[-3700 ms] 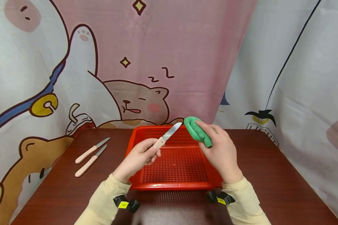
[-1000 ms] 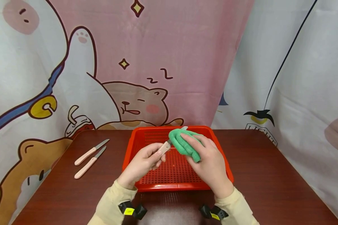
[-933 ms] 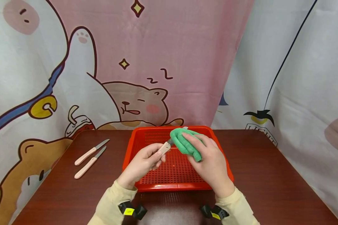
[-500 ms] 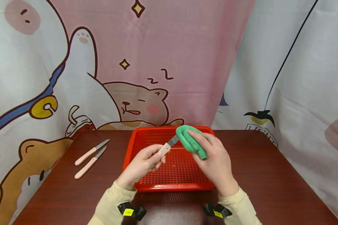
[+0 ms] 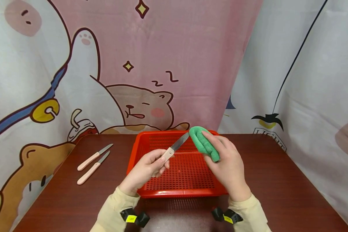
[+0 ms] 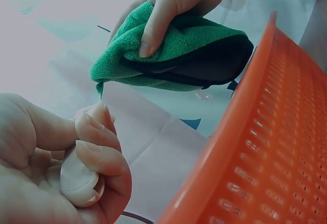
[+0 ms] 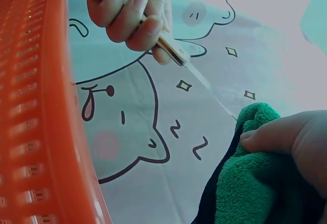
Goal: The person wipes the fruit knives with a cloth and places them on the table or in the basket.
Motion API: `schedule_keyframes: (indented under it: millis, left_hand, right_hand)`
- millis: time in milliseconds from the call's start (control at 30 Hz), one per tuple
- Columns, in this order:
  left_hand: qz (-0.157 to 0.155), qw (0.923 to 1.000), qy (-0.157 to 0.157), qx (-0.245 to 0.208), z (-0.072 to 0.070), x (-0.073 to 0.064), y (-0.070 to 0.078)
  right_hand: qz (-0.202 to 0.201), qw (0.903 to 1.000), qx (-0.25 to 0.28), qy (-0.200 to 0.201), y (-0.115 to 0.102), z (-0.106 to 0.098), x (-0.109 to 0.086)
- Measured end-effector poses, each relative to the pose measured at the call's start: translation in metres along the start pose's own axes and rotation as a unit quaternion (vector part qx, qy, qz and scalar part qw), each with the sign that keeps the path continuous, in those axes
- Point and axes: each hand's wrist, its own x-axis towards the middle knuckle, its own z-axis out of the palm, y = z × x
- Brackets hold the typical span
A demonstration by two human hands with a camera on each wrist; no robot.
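Note:
My left hand (image 5: 149,166) grips the pale handle of a small knife (image 5: 180,141), its blade pointing up and to the right above the basket. A folded green towel (image 5: 203,143) is pinched in my right hand (image 5: 227,162), right at the blade's tip. In the right wrist view the whole blade shows, ending at the fold of the towel (image 7: 255,127). Seen from the left wrist, the butt of the handle (image 6: 79,178) sticks out of my curled fingers, and the towel (image 6: 168,55) shows a dark lining.
A red perforated basket (image 5: 181,192) stands on the brown table (image 5: 278,180) beneath both hands. Two more knives with pale handles, an upper one (image 5: 88,161) and a lower one (image 5: 89,173), lie to the left. A patterned curtain (image 5: 203,64) hangs behind the table.
The green towel has slid up and right along the blade to its tip, baring the metal it covered a second ago. My left hand with the knife has hardly moved.

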Motion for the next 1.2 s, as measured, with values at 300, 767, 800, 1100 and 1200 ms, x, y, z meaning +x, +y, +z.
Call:
schedule_keyframes:
  millis: [300, 767, 800, 1100, 1200]
  left_hand:
    - [-0.012, 0.9997, 0.02, -0.003, -0.001, -0.001, 0.0]
    - [-0.012, 0.9995, 0.027, -0.009, 0.001, 0.001, 0.001]
    - [-0.013, 0.9995, 0.028, -0.01, 0.001, 0.001, 0.001]
    - [-0.015, 0.9992, 0.036, -0.005, 0.005, 0.001, 0.001]
    - [-0.01, 0.9993, 0.034, -0.008, 0.006, 0.001, 0.0]
  right_hand:
    - [0.006, 0.9997, 0.014, 0.018, 0.002, -0.006, 0.0]
    - [-0.033, 0.9983, 0.049, -0.001, -0.013, -0.002, -0.002]
    - [-0.037, 0.9981, 0.05, -0.006, -0.014, -0.001, -0.003]
    - [-0.067, 0.9954, 0.056, -0.038, -0.025, 0.01, -0.007]
    - [-0.081, 0.9941, 0.052, -0.051, -0.028, 0.013, -0.008]
